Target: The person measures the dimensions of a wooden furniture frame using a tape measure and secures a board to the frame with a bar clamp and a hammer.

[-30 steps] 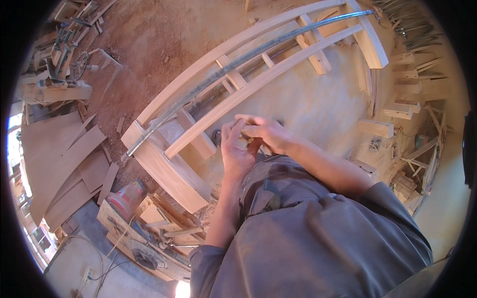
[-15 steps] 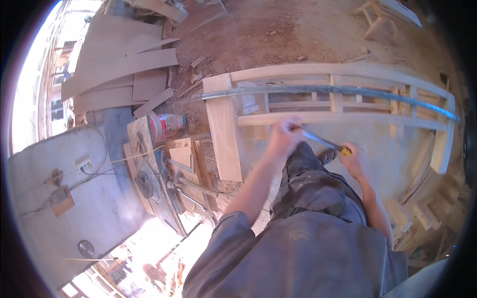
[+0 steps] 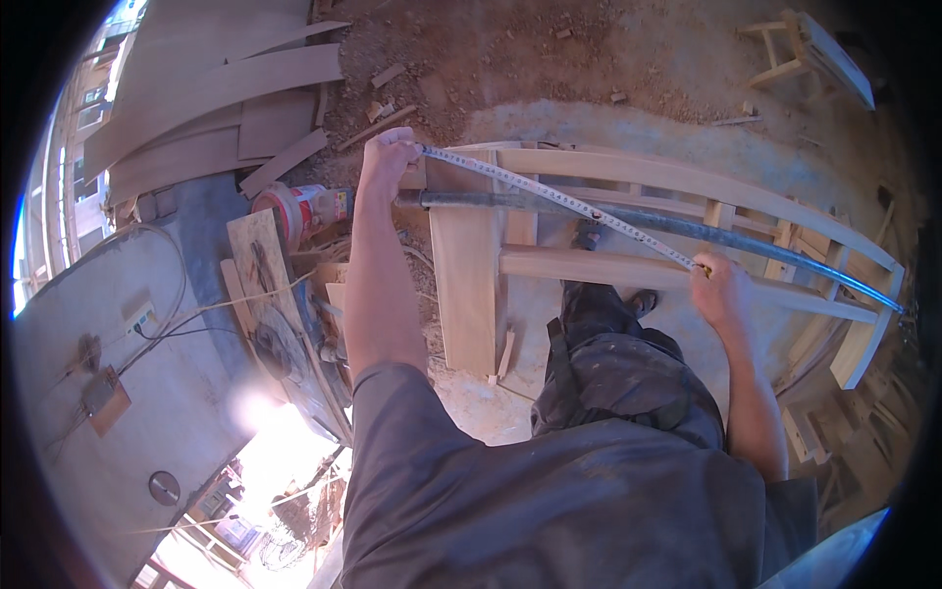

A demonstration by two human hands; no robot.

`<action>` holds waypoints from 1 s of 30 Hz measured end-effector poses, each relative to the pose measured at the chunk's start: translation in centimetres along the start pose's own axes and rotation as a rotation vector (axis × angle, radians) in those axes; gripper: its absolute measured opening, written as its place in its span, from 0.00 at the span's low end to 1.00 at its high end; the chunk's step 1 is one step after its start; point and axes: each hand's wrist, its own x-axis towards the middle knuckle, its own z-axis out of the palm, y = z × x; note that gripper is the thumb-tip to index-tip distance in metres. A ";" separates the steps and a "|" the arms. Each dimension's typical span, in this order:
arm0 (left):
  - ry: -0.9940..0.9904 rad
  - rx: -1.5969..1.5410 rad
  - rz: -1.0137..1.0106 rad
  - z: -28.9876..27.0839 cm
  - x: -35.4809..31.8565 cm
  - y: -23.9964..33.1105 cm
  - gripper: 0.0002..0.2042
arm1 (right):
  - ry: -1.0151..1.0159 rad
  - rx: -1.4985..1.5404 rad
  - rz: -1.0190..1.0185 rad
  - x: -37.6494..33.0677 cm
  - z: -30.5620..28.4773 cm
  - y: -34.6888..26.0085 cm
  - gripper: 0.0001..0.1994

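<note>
A tape measure (image 3: pixel 559 201) is pulled out into a long white blade that slants across a pale wooden frame (image 3: pixel 579 263). My left hand (image 3: pixel 391 157) pinches the blade's free end, up by the frame's far left corner. In my right hand (image 3: pixel 722 291), near the frame's front rail, is the tape's case; only a bit of yellow shows past the fingers. Under the blade, a grey metal pipe or bar clamp (image 3: pixel 765 249) runs along the frame's length. A broad wooden end board (image 3: pixel 467 285) stands on the frame's left side.
To the left are a red-and-white bucket (image 3: pixel 285 216) and a dusty worktable (image 3: pixel 280 294) with cords. Curved thin boards (image 3: pixel 186 108) lie at the back left. A small wooden stool (image 3: pixel 814 59) stands far right. Wood pieces (image 3: pixel 834 422) are piled at the lower right.
My left hand has moved far left and away from me, drawing out more tape blade. My right hand has shifted slightly right and the view has tilted.
</note>
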 end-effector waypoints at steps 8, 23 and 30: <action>0.011 0.070 0.032 0.9 -0.4 0.8 0.13 | -0.045 0.022 0.033 -0.6 -1.5 -0.1 0.09; 0.393 0.116 0.014 3.0 -2.8 -0.6 0.15 | 0.040 0.075 0.007 -5.0 -3.1 12.7 0.08; 0.716 0.914 0.498 11.0 -7.2 -0.5 0.18 | 0.149 0.021 0.134 -13.8 -9.4 29.9 0.08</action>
